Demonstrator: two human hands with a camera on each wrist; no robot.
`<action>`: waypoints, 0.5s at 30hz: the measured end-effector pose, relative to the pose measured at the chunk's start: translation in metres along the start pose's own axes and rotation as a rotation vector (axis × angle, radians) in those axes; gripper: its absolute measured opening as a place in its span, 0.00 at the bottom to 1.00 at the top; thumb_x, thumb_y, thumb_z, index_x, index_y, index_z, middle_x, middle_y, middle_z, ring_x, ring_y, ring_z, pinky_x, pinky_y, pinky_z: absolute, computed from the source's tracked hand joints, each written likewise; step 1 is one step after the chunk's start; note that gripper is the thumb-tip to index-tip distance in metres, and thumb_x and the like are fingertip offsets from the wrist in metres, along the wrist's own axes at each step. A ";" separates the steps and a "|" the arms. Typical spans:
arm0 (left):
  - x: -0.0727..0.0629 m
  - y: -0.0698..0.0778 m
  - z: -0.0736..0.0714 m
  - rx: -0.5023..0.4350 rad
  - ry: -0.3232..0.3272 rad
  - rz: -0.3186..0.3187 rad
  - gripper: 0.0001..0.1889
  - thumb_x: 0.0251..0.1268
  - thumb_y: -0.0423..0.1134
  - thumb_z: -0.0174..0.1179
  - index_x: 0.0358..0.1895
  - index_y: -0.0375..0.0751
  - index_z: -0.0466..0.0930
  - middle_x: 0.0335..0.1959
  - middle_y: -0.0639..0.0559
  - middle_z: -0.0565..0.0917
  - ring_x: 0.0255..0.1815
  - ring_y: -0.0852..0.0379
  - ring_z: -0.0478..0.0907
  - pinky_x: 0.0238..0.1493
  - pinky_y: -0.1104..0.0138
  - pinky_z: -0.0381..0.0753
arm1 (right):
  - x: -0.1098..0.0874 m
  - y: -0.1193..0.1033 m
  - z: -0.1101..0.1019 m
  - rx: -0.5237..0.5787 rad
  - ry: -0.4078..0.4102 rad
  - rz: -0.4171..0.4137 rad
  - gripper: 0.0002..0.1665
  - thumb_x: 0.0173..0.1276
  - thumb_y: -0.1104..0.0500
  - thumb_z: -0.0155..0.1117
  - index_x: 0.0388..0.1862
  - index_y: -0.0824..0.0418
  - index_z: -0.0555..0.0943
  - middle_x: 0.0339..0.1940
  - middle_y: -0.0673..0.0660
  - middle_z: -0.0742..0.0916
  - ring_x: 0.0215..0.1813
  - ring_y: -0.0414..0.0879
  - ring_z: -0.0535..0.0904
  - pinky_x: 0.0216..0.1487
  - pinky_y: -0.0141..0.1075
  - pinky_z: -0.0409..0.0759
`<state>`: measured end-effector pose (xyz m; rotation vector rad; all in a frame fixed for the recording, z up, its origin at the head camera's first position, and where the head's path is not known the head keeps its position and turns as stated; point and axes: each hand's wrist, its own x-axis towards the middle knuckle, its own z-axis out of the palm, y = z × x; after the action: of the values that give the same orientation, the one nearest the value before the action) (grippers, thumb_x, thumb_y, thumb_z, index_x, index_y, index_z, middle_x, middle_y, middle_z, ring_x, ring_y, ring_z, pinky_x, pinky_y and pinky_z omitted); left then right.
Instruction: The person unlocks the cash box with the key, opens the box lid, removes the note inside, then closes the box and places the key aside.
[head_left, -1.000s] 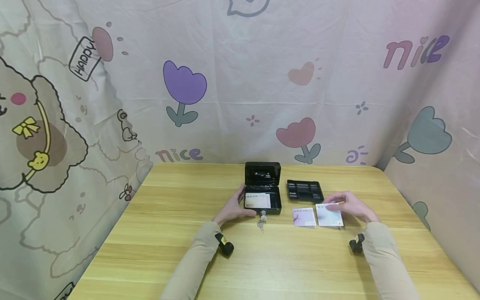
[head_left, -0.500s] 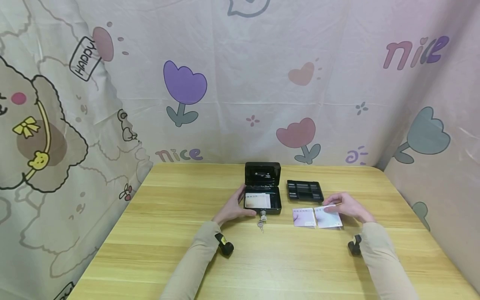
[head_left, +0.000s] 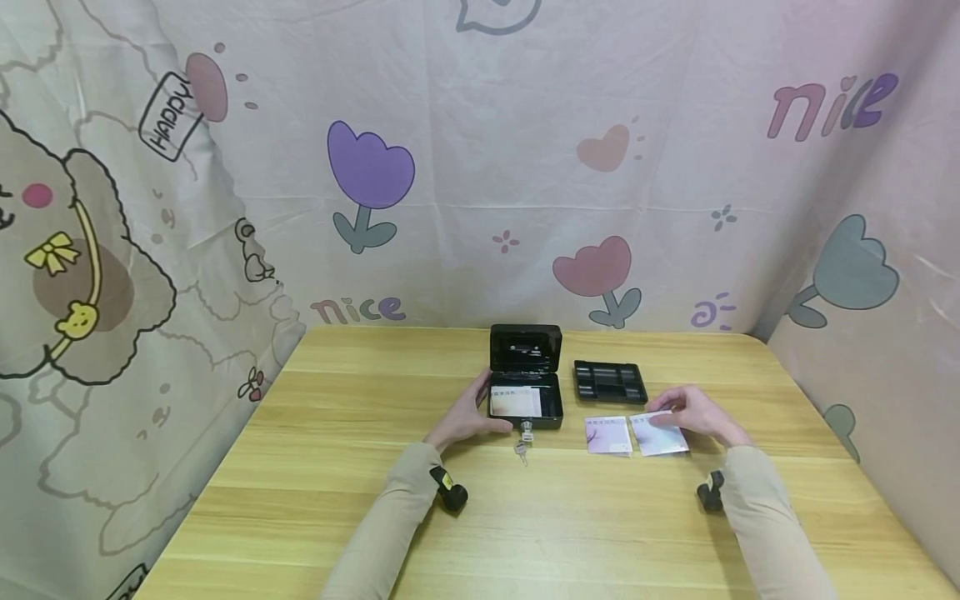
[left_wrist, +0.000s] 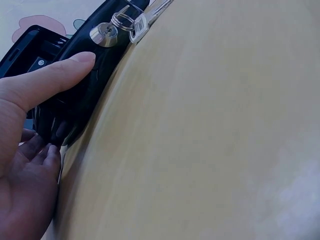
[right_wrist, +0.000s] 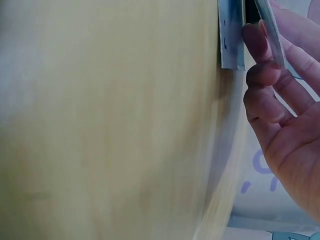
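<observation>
A black cash box [head_left: 525,348] stands with its lid raised, square printed cards [head_left: 515,402] lying inside. My left hand [head_left: 468,417] grips its left front corner; in the left wrist view the thumb [left_wrist: 75,69] lies along the front beside the lock [left_wrist: 104,35], other fingers round the side. A ring of keys [head_left: 521,451] hangs from that lock. Over to the right, my right hand [head_left: 688,410] pinches a pale card [head_left: 658,433] by its upper edge. The right wrist view shows this card [right_wrist: 271,32] edge-on between thumb and fingers, another bluish card [right_wrist: 232,37] beyond.
A second group of pinkish cards [head_left: 607,435] lies just left of the pinched card. Behind them rests a black compartment tray [head_left: 610,383]. The wooden table [head_left: 570,533] backs onto a printed curtain [head_left: 480,208], which also hangs at both sides.
My right hand has shifted slightly left with the pale card, which now sits a little turned and closer to the pinkish cards. My left hand and the cash box stay put.
</observation>
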<state>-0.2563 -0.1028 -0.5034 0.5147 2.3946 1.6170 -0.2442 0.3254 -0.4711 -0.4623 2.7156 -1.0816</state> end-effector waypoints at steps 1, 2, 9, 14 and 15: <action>0.000 0.000 0.000 -0.001 0.001 0.000 0.64 0.47 0.38 0.79 0.82 0.35 0.40 0.84 0.38 0.44 0.83 0.38 0.48 0.84 0.50 0.51 | 0.000 0.001 0.000 -0.001 0.004 -0.001 0.13 0.61 0.61 0.73 0.42 0.68 0.86 0.42 0.63 0.90 0.39 0.37 0.80 0.41 0.25 0.77; 0.000 0.000 0.000 0.000 0.001 0.000 0.64 0.47 0.38 0.79 0.82 0.35 0.40 0.84 0.38 0.44 0.83 0.38 0.48 0.84 0.50 0.51 | 0.000 0.002 0.000 0.000 0.007 0.001 0.13 0.61 0.61 0.73 0.42 0.68 0.86 0.42 0.63 0.90 0.39 0.35 0.80 0.42 0.25 0.77; 0.000 -0.001 -0.001 0.004 0.000 -0.002 0.64 0.47 0.38 0.80 0.82 0.36 0.40 0.84 0.39 0.43 0.83 0.38 0.48 0.84 0.50 0.51 | 0.000 0.003 0.000 0.000 0.014 -0.001 0.12 0.61 0.60 0.74 0.41 0.67 0.86 0.42 0.61 0.90 0.41 0.34 0.79 0.43 0.25 0.78; 0.001 -0.001 -0.001 0.005 -0.002 0.003 0.64 0.47 0.38 0.80 0.82 0.36 0.40 0.84 0.38 0.44 0.83 0.38 0.48 0.84 0.51 0.51 | 0.000 0.002 0.000 -0.012 0.012 0.021 0.14 0.60 0.59 0.75 0.42 0.67 0.86 0.41 0.61 0.90 0.38 0.38 0.79 0.40 0.27 0.76; 0.001 -0.001 -0.001 0.006 -0.002 0.004 0.64 0.47 0.38 0.80 0.82 0.35 0.40 0.84 0.38 0.44 0.83 0.38 0.48 0.84 0.51 0.51 | 0.000 0.002 0.000 -0.018 0.012 0.024 0.15 0.60 0.59 0.75 0.42 0.67 0.86 0.41 0.61 0.90 0.38 0.38 0.78 0.40 0.27 0.76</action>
<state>-0.2573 -0.1035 -0.5045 0.5224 2.3997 1.6104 -0.2448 0.3269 -0.4725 -0.4263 2.7363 -1.0586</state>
